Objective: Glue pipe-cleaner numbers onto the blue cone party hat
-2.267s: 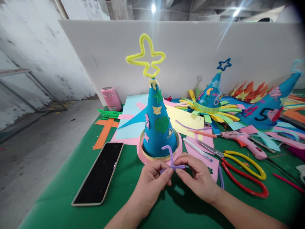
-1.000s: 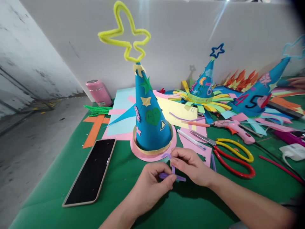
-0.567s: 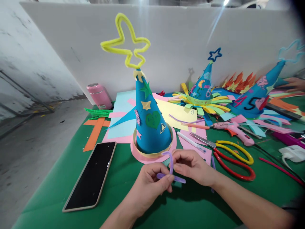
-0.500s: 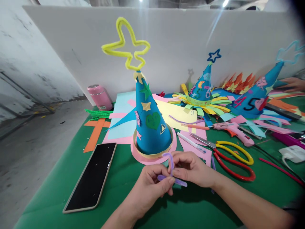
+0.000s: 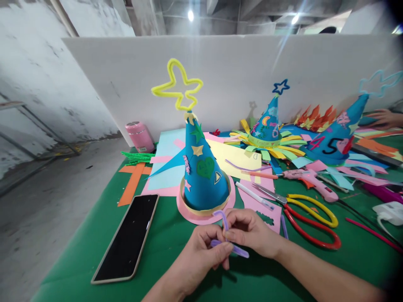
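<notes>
Between my two hands is a bent purple pipe cleaner (image 5: pixel 240 251), with one end hooked upward. My left hand (image 5: pixel 206 249) pinches its lower part between thumb and fingers. Close against it, my right hand (image 5: pixel 248 230) grips the upright part. Just beyond my hands stands a blue paper cone hat (image 5: pixel 204 184) with a pink brim, decorated with stars and a green heart. A yellow pipe-cleaner star (image 5: pixel 181 86) rises from its tip. Right of my right hand lie scissors (image 5: pixel 292 205) with one yellow and one red handle, and a short purple piece (image 5: pixel 284 226).
A phone (image 5: pixel 127 239) lies at the left. Behind are a pink bottle (image 5: pixel 139 137) and green pipe cleaners (image 5: pixel 137 158). At the right are a pink glue gun (image 5: pixel 311 180) with its cord, a white marker (image 5: pixel 254 195) and two more cone hats. Another person's hand (image 5: pixel 385 118) shows far right.
The view has tilted up, so the table things sit lower in the picture. Both hands keep their hold on the purple pipe cleaner, with little visible change in its shape.
</notes>
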### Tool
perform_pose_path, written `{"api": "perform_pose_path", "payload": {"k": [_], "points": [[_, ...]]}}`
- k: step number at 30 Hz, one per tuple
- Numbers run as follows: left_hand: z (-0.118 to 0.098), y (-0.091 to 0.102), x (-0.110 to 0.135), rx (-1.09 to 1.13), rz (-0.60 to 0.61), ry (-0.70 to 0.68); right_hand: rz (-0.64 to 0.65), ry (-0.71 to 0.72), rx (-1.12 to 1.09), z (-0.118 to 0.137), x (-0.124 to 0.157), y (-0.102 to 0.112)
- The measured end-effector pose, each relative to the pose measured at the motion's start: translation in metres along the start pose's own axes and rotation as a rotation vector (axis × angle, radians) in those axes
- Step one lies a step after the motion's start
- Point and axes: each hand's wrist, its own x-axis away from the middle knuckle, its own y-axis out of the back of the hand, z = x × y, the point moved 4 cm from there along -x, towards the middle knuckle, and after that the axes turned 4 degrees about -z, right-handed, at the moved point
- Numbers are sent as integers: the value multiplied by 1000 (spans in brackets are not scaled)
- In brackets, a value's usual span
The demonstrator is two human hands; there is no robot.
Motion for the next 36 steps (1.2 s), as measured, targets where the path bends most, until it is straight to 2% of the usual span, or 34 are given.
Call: {"api": "perform_pose_path", "payload": {"k": [6, 12, 21, 28, 36], "points": [[4, -4, -1, 160, 109, 32, 67, -89, -167, -6, -1, -4], [4, -5, -2, 218, 138, 30, 43, -114, -313, -18, -2, -4], [3, -5, 0, 189, 183, 52, -7, -149, -315, -24, -1, -2], [9, -5, 0, 113, 198, 81, 39, -124, -255, -18, 0, -1], [9, 1, 2, 12, 272, 143, 22, -105, -261, -17, -1, -3]]}}
